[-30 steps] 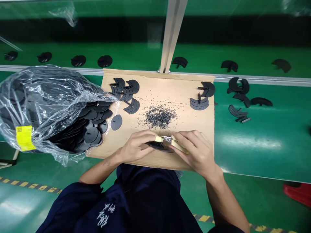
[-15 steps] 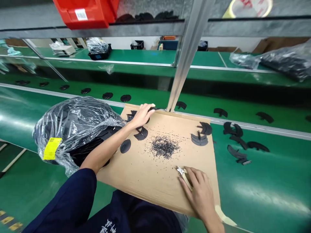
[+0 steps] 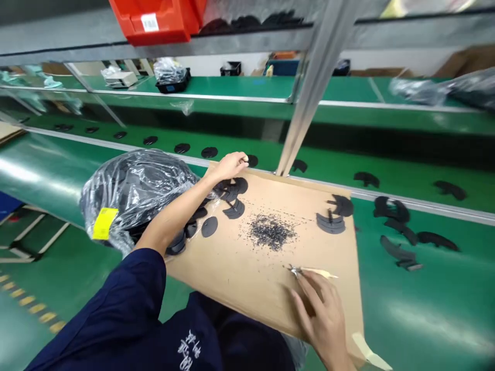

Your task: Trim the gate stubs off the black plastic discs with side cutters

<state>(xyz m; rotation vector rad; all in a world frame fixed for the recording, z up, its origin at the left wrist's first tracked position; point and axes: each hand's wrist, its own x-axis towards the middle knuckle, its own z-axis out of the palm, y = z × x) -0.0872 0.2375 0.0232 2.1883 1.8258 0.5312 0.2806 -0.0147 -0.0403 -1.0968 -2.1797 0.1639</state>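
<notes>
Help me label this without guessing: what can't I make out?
Head view throughout:
Red bin: upper part cut off by the top edge.
Yellow label: print too small to read.
Plastic bag: opening partly hidden by left forearm.
Left hand: contact with nearby black disc unclear, too small.
Cutters: blurred; grip by right hand unclear.

The person wears a deep navy top, whose left sleeve (image 3: 112,304) is loose and plain, with soft creases and an edge that ends near the elbow. Below it the forearm is bare. White handwritten-style characters (image 3: 189,351) mark the front of the top, too blurred to read. The cloth over the lap (image 3: 251,337) is likewise very dark. The left hand (image 3: 231,166) has a small pale-yellow cover (image 3: 246,158) at one fingertip; the right hand (image 3: 324,309) looks bare.
</notes>
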